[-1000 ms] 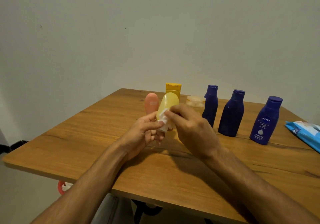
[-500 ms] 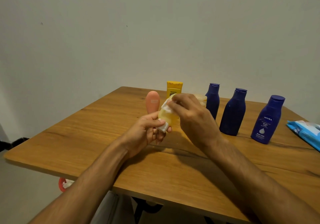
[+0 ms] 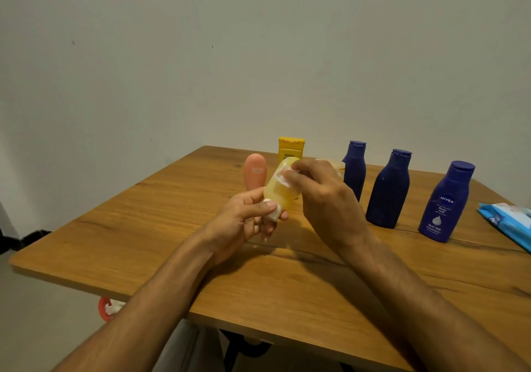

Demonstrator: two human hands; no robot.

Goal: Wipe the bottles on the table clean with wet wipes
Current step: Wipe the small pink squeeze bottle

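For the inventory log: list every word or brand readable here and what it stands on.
"NIVEA": rightmost blue bottle, logo.
"Body Milk": same bottle, under the logo.
Too blurred to read: that bottle's bottom line, the label on the rear yellow bottle, the sticker on the pink bottle, the print on the wipes pack.

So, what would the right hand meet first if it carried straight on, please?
The right hand's wet wipe is against the yellow bottle, so that first; beyond, possibly the pink bottle, depth unclear.

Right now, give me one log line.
left hand: grips yellow bottle at cap | right hand: presses wipe on bottle's top | wipe pack: on table
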